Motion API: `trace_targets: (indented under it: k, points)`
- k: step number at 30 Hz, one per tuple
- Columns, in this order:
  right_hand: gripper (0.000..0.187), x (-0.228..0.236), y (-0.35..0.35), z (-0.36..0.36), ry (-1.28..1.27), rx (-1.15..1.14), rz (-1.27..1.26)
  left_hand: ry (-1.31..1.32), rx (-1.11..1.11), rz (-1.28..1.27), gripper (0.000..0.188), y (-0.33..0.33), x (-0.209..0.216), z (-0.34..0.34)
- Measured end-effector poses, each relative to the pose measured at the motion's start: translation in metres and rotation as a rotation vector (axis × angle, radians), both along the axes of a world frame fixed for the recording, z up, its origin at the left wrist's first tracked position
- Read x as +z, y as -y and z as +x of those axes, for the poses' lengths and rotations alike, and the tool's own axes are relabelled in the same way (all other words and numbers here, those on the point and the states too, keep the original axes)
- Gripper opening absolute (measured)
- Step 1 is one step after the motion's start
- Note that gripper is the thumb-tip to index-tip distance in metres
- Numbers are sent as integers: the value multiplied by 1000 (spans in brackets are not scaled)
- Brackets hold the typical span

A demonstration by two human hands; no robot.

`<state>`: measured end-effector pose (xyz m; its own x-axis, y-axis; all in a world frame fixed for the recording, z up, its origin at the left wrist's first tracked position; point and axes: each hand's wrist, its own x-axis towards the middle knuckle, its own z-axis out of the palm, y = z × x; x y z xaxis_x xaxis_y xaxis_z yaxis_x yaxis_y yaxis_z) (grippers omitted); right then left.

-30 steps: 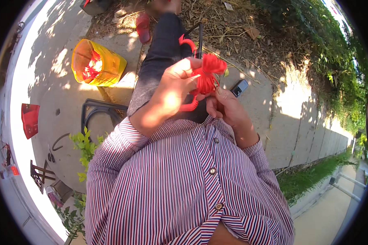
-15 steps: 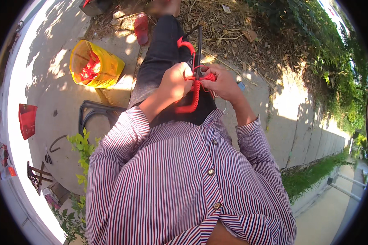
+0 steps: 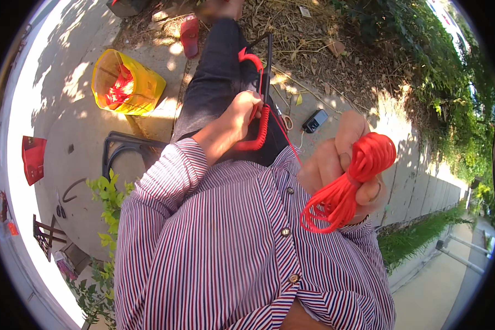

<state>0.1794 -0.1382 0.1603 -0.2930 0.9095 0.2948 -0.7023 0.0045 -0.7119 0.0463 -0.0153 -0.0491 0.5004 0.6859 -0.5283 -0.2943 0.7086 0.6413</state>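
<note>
My right hand (image 3: pixel 335 159) is raised at the right, close to the camera, closed on a bundled hank of red cord (image 3: pixel 371 159) with loops hanging down. A taut red strand runs from this hand's side across to my left hand (image 3: pixel 243 113). My left hand is closed at a dark bent tube frame (image 3: pixel 268 69) lying over my lap, pinching the red cord where it meets the tube. Tight coils of red cord wrap a curved section of the frame (image 3: pixel 263 127) below that hand. Another curved piece above it is red as well. My left fingertips are partly hidden.
A yellow bucket (image 3: pixel 146 91) with red material inside stands at the left. Beside it lies a dark tube frame (image 3: pixel 113 146). A red slipper (image 3: pixel 189 37), a small dark device (image 3: pixel 314 121) and a red bag-like item (image 3: pixel 33 159) rest on the ground. Leafy plants grow at the right.
My right hand has pulled away from the frame, down and to the right toward the camera, carrying the cord hank and drawing the strand taut. My left hand stays at the frame.
</note>
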Motion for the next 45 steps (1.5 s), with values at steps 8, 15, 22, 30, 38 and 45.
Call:
trace_targets:
  k: [8,15,22,30,38,45]
  points:
    - [43,64,3,69,9,-298,499,-660,8,1300,45,26,71,11]
    - [28,-78,-50,61,1409,-192,77,-917,-160,959,17,-20,42,-52]
    - [35,-159,-75,22,1123,-199,-267,-656,-229,1007,37,2,8,-33]
    - [39,-109,-66,20,1064,-481,252,84,-54,349,29,0,104,-22]
    - [23,5,-19,103,-21,-347,95,-280,89,419,23,-6,11,1]
    - [21,58,60,154,443,-671,287,-150,-115,14,12,-20,13,3]
